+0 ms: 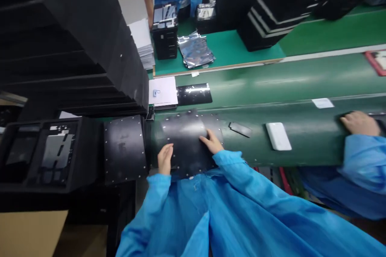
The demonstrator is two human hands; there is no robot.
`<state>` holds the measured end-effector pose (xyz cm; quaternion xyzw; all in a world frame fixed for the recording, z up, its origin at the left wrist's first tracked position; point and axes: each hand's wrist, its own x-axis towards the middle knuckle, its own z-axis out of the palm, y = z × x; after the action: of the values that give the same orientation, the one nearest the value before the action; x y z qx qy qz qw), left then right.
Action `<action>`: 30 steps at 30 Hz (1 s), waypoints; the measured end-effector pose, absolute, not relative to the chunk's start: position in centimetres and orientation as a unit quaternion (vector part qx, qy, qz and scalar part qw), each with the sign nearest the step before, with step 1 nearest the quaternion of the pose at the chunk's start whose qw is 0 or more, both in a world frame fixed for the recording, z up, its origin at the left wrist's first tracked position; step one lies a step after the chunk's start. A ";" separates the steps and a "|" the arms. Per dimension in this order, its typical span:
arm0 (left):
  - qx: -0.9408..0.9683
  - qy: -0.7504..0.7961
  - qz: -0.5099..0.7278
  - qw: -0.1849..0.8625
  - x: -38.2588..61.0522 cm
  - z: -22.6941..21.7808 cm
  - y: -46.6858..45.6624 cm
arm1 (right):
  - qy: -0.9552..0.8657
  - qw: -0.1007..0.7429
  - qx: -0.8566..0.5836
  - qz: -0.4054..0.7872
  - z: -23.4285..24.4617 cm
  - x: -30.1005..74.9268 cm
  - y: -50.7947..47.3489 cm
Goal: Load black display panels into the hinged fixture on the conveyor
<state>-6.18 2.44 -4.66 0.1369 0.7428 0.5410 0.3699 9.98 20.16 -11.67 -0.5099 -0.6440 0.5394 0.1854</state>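
Note:
A black, flexible sheet with white dots along its edges (185,142) lies on the green conveyor belt (271,144) in front of me. My right hand (211,141) rests on its right part, fingers spread on top. My left hand (165,159) is at the sheet's lower left, against its surface; whether it grips the sheet is hard to tell. A similar dotted black panel (124,149) stands just to the left. A small black piece (240,129) and a white rectangular item (278,135) lie on the belt to the right.
A co-worker's hand (360,123) in a blue sleeve rests on the belt at right. Tall black tray stacks (90,36) rise at left. White paper (163,91), a glossy black panel (194,94) and silver bags (195,49) lie beyond.

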 end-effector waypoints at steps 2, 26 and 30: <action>0.111 0.750 0.511 0.405 -3.9 -6.9 7.1 | -0.632 0.207 -0.557 0.498 -13.1 13.8 21.3; 0.425 0.838 -0.094 0.328 12.4 -9.2 17.8 | -0.921 -0.121 -0.304 0.210 -12.6 23.0 27.9; 0.395 0.864 -0.066 0.305 13.6 -9.2 18.6 | -0.927 -0.178 -0.264 0.198 -11.1 21.1 29.4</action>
<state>13.60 18.62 -9.16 0.3952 0.8639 -0.0661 0.3051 21.14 29.38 -11.12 -0.2636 -0.9272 0.1979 -0.1779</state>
